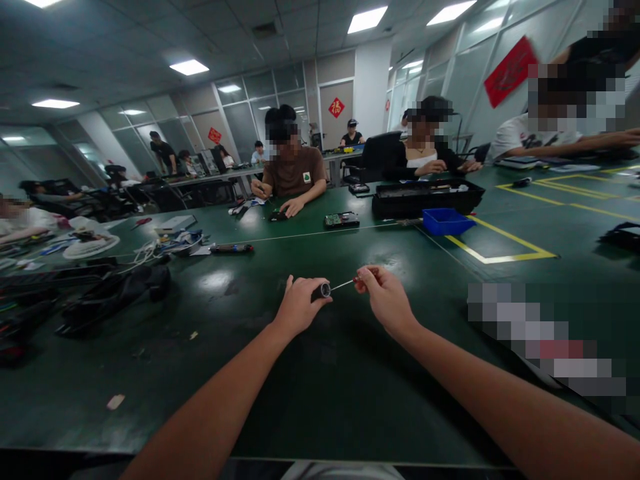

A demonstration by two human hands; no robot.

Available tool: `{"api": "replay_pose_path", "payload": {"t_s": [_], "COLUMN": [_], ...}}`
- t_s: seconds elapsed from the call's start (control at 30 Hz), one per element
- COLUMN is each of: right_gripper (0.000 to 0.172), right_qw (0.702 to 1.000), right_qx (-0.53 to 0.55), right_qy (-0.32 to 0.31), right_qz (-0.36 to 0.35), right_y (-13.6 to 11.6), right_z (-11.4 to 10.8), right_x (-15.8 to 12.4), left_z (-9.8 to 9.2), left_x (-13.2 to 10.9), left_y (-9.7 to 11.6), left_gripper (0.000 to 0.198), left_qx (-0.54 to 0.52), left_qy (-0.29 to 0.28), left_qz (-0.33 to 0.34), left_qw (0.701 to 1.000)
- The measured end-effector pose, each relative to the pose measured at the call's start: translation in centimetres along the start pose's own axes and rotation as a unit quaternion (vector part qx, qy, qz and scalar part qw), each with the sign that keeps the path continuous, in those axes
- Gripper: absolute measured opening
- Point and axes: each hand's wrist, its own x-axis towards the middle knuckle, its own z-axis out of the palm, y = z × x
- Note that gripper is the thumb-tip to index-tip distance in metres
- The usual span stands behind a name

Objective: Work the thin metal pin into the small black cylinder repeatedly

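Pinch on silver bit (343,285), black handle (321,292)

Dark green table (320,387), yellow tape lines (505,258) and blue bin (447,221) on it, black handle (320,292) with silver shaft (343,285) above it, brown shirt (293,175) across it

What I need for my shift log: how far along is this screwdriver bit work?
Done: the left hand grips the black screwdriver handle, the right hand pinches the thin bit. In hand: the bit's tip meets the handle's socket. Left: its shaft shows bare, so seating looks unfinished.
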Motion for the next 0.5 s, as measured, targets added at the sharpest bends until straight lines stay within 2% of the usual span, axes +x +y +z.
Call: {"api": "replay_pose_path", "payload": {"t_s": [0.3,0.5], "right_gripper": [0.033,0.028], "right_qw": [0.999,0.999], "right_qx": [0.028,-0.030], "right_qy": [-0.011,-0.019], "right_qz": [-0.011,-0.024], "right_y": [0.2,-1.0], "right_z": [0.1,0.0], "right_x": [0.1,-0.4], "left_z": [0.1,0.1], "left_x": [0.1,0.0], "left_y": [-0.1,0.0], "left_gripper": [0.030,0.033], "left_qx": [-0.013,-0.016], "left_qy": [-0.005,-0.005], "left_qz": [-0.004,-0.008], "left_qw": [1.000,1.000]}}
